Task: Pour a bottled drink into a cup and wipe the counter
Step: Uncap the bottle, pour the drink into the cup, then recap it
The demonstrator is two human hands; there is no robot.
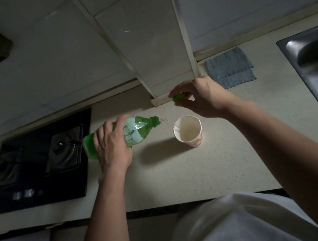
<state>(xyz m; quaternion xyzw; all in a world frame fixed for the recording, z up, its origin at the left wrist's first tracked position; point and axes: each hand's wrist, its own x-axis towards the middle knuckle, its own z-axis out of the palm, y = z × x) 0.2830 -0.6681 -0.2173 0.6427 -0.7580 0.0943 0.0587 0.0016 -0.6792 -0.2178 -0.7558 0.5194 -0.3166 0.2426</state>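
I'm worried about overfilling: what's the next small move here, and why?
Probably tip the bottle back upright with the left hand: liquid is streaming into the cup, which already looks fairly full, and the right hand holds the cap ready.

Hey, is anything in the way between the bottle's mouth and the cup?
Nothing visible. The left hand tilts the bottle, its mouth beside the rim of the cup, liquid streaming across. The right hand pinches the cap farther back.

Glossy green plastic bottle, matt paper cup, speckled counter.
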